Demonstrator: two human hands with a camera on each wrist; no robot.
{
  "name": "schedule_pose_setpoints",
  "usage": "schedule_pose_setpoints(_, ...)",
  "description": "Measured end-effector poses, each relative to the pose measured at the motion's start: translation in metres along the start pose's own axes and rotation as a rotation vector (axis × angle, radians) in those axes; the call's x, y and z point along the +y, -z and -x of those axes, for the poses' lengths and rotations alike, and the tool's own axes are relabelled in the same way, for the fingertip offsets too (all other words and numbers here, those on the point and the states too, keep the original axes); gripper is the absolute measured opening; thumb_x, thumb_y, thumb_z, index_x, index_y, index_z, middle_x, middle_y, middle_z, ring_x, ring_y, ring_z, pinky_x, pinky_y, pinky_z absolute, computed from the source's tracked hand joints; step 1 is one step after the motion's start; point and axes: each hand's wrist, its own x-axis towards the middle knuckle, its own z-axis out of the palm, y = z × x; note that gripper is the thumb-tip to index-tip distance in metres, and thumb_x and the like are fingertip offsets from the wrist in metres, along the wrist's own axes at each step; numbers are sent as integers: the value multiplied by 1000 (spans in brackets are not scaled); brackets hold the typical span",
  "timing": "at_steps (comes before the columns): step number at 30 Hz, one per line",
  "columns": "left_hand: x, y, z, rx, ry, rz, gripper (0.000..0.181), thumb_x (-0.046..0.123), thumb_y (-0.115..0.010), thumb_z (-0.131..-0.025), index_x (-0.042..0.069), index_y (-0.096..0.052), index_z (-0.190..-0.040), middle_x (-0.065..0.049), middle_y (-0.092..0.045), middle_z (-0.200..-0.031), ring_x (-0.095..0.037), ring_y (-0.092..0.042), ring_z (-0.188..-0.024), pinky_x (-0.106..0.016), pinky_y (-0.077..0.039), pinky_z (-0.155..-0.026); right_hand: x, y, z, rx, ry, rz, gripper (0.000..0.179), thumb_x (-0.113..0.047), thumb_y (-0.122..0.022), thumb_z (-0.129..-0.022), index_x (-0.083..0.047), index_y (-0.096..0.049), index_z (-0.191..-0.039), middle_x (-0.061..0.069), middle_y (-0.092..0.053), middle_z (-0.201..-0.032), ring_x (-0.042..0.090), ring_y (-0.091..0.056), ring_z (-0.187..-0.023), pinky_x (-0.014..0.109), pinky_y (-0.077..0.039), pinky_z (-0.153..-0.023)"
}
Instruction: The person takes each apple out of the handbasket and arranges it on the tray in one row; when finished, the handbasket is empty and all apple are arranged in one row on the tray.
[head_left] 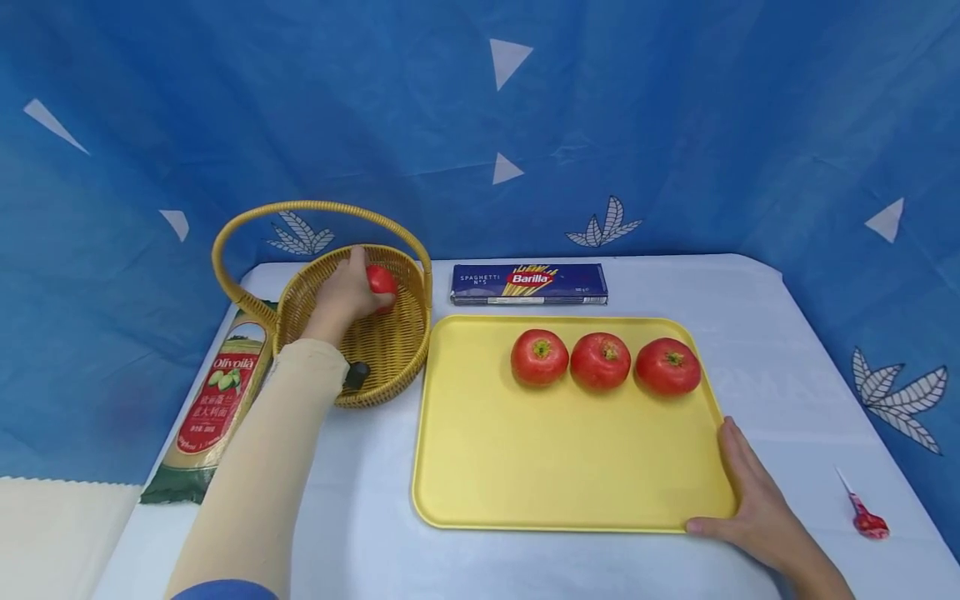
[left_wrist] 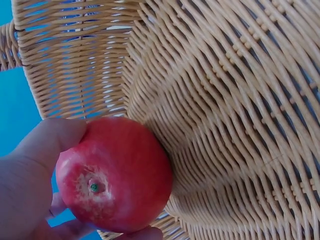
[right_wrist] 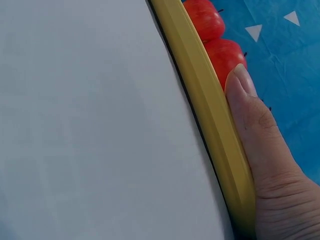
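Inside the wicker basket, my left hand grips a red apple, with the thumb on top and fingers underneath. The apple sits against the woven wall in the left wrist view. Three more apples stand in a row on the yellow tray: a left one, a middle one and a right one. My right hand rests at the tray's near right corner, its fingers straight along the side and its thumb on the rim.
A blue spaghetti box lies behind the tray. Left of the basket is an Olivoilà pasta bag, partly behind my sleeve. A red-wrapped lollipop lies at the right. The basket's tall handle arches over its far side.
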Motion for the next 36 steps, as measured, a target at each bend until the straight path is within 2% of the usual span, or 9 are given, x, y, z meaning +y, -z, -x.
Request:
schedule_pose_setpoints(5,3,0,2,-44,37,21,101,22,-77,-81,-3,-10,-152,-31,-25,-149,-50,-42,-132,-60,-40,-109,-1,0,1,-1,-5,8,137,-43,-86,-72,-22,21,-155,10,24,-164,48,13,-150,78,-6,-108)
schedule_pose_setpoints(8,6,2,4,-90,72,16,104,22,-77,-80,-9,-10,-153,-32,-16,-151,-51,-39,-133,-60,-39,-110,-1,1,1,-1,-7,11,137,-43,-86,-72,-22,22,-155,10,24,-164,48,13,-150,79,-6,-108)
schedule_pose_setpoints(12,6,3,5,-173,117,44,99,26,-72,-83,-10,-11,-152,-33,-24,-147,-49,-41,-130,-60,-40,-109,-1,1,1,-9,-15,6,136,-43,-85,-73,-21,22,-155,10,24,-164,48,13,-150,79,-8,-107)
schedule_pose_setpoints(16,5,3,5,-263,159,82,99,36,-63,-89,-8,-1,-152,-32,-29,-146,-48,-39,-131,-60,-39,-110,-1,1,1,-12,-20,6,136,-43,-85,-73,-20,22,-155,11,24,-164,48,12,-150,79,-9,-106)
schedule_pose_setpoints(22,6,3,7,-294,218,59,100,52,-48,-96,-7,9,-153,-35,-31,-146,-48,-38,-133,-58,-37,-112,-2,1,2,0,-3,-3,136,-42,-86,-73,-20,21,-155,11,23,-164,47,13,-150,78,-7,-108)
schedule_pose_setpoints(25,6,5,7,-314,215,29,98,51,-51,-96,-7,3,-153,-34,-36,-144,-47,-40,-133,-57,-37,-112,-1,1,2,5,3,-6,136,-42,-86,-73,-21,21,-155,10,23,-164,47,13,-150,78,-6,-109)
schedule_pose_setpoints(27,6,6,8,-326,203,16,92,48,-55,-95,-8,-8,-151,-32,-39,-141,-45,-43,-130,-56,-38,-112,-1,1,2,6,6,-6,136,-42,-85,-73,-22,21,-155,10,23,-165,46,13,-150,78,-6,-109)
schedule_pose_setpoints(32,5,11,10,-316,170,-7,75,43,-62,-91,-9,-34,-136,-27,-48,-129,-40,-49,-118,-52,-45,-106,-1,1,2,4,10,-11,135,-42,-85,-73,-22,20,-155,9,22,-165,46,13,-151,78,-6,-109)
schedule_pose_setpoints(36,6,17,14,-296,154,9,72,44,-64,-89,-9,-39,-130,-25,-50,-123,-38,-51,-111,-52,-48,-100,0,1,2,4,5,-10,136,-43,-86,-73,-22,20,-155,9,22,-165,46,12,-151,78,-7,-109)
